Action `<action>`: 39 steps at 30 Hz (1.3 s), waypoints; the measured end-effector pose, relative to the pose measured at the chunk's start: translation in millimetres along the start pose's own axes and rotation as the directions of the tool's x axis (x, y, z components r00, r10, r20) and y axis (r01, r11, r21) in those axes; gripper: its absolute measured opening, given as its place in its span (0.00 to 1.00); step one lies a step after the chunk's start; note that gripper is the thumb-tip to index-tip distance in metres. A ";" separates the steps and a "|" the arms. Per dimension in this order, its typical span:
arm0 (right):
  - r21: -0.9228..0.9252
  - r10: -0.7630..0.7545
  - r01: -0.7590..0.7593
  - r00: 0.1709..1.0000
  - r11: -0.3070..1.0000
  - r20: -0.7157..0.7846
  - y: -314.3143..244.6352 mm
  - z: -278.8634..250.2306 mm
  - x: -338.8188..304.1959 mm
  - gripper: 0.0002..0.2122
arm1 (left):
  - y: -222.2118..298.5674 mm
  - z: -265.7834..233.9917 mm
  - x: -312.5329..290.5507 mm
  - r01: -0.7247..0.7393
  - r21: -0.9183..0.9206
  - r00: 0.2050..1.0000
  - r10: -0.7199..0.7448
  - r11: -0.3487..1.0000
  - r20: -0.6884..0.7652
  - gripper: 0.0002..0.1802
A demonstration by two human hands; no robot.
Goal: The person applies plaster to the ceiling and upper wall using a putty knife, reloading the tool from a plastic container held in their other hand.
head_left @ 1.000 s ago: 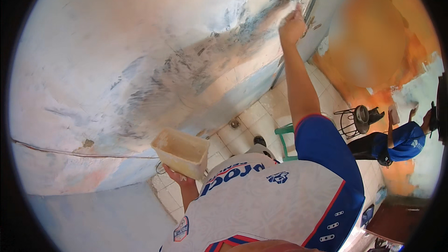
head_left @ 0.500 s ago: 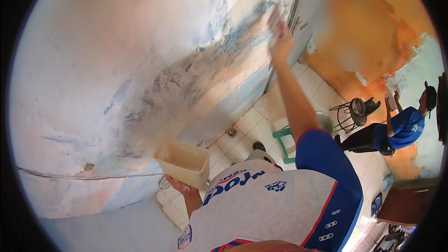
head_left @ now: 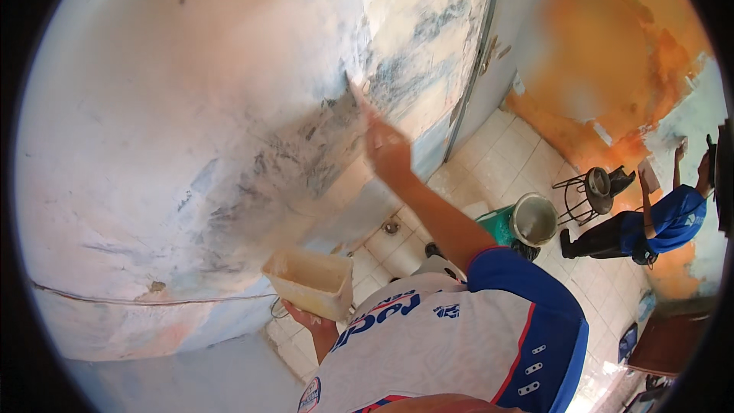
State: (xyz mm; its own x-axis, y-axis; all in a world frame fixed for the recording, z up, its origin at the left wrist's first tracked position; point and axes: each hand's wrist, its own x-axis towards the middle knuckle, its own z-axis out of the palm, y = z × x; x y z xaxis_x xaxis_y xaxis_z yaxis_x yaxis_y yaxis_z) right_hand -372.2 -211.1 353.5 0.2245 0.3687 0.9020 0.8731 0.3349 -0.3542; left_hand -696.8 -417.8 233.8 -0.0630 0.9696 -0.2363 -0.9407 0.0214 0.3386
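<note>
My left hand (head_left: 312, 320) is closed on the lower side of a cream rectangular plastic tub (head_left: 330, 297), held close to the wall with its mouth up. Pale residue coats the tub's inside. Stretched out ahead, my right hand (head_left: 388, 151) grips a putty knife (head_left: 358, 95), slightly blurred, whose blade end meets the wall or is very near it. That wall (head_left: 260, 99) is patchy white, peach and blue, with dark smudges and streaks around the blade.
A green stool (head_left: 497, 223) and a bucket (head_left: 534, 220) stand on the tiled floor (head_left: 489, 157) to my right. Beyond them is a round metal stool (head_left: 582, 197) with a pot. A co-worker in a blue shirt (head_left: 669, 220) faces the orange wall (head_left: 589, 38). A cable (head_left: 153, 303) runs low along my wall.
My right hand has swept left and down across the wall with the putty knife. The tub stays in my left hand. The co-worker's arm has reached farther along the far wall.
</note>
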 end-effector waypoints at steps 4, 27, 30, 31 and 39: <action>-0.218 0.340 -0.366 0.928 0.905 -0.150 61.0 -73.9 127.3 0.13 | -3.2 -0.1 2.9 -0.032 0.116 0.999 0.029 0.993 0.024 0.37; -0.542 0.105 -0.123 0.992 0.831 -0.064 113.5 35.4 106.6 0.16 | 5.5 -14.7 -14.8 0.066 -0.328 0.995 -0.086 0.942 -0.048 0.39; -0.555 -0.163 0.102 0.985 0.826 -0.062 1.5 51.7 12.6 0.25 | 19.1 -26.8 -32.3 0.131 -0.846 0.967 -0.255 0.516 -0.006 0.39; -0.260 -0.049 0.072 0.994 0.963 0.094 -17.8 43.7 -22.9 0.27 | 22.1 -24.2 -30.1 0.140 -0.913 0.961 -0.275 0.384 0.032 0.39; -0.284 -0.066 -0.065 0.902 0.957 -0.427 89.8 -48.5 128.6 0.15 | 8.7 34.6 -49.5 -0.068 -0.021 0.988 0.064 0.997 -0.143 0.39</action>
State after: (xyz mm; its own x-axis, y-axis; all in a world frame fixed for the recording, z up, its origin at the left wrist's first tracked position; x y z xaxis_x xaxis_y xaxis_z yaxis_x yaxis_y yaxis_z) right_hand -243.9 -175.6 449.7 0.3298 -0.0595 0.9422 0.9436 0.0509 -0.3271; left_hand -690.3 -457.2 280.0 -0.1700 0.9243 -0.3416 -0.9410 -0.0494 0.3348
